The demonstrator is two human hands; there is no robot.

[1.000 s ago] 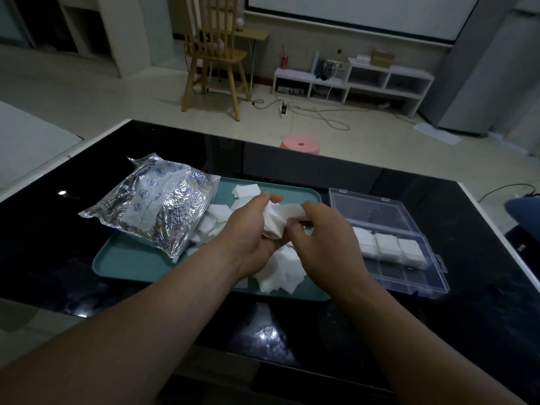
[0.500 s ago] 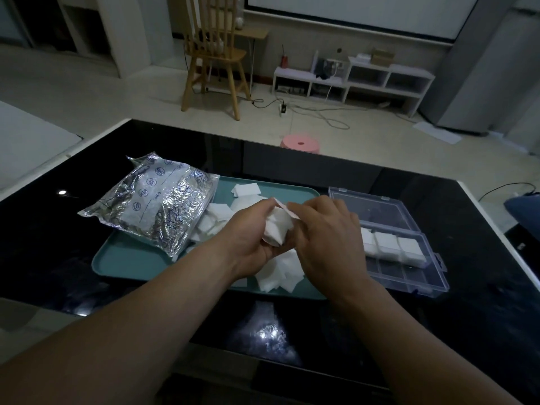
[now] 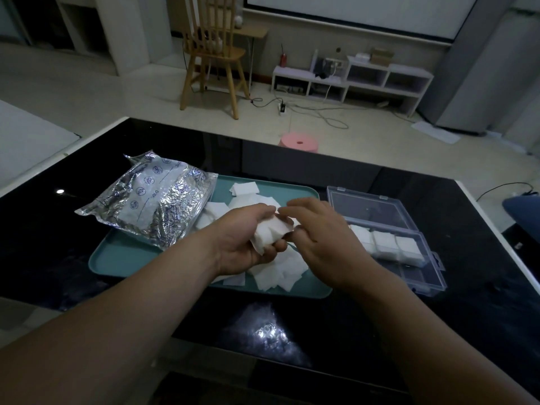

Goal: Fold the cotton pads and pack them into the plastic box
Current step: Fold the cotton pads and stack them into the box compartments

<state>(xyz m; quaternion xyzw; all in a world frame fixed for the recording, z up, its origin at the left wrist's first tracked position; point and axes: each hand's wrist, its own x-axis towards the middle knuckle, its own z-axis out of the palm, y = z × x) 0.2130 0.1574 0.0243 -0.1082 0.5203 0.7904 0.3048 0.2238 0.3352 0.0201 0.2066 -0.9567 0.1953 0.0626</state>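
- The left hand (image 3: 248, 238), at frame centre, curls its fingers round a folded cotton pad (image 3: 270, 233), held above the teal tray (image 3: 117, 258).
- The right hand (image 3: 324, 238) pinches that pad's right edge with bent fingers.
- Loose pads (image 3: 280, 273) lie on the tray below.
- The open plastic box (image 3: 420, 276), right of centre, holds packed pads (image 3: 382, 242) in one row.

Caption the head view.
Left hand and right hand hold a cotton pad over the teal tray, beside the plastic box.

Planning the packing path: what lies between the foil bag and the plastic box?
Head view: loose cotton pads on the teal tray, and the left hand and right hand holding one pad above them.
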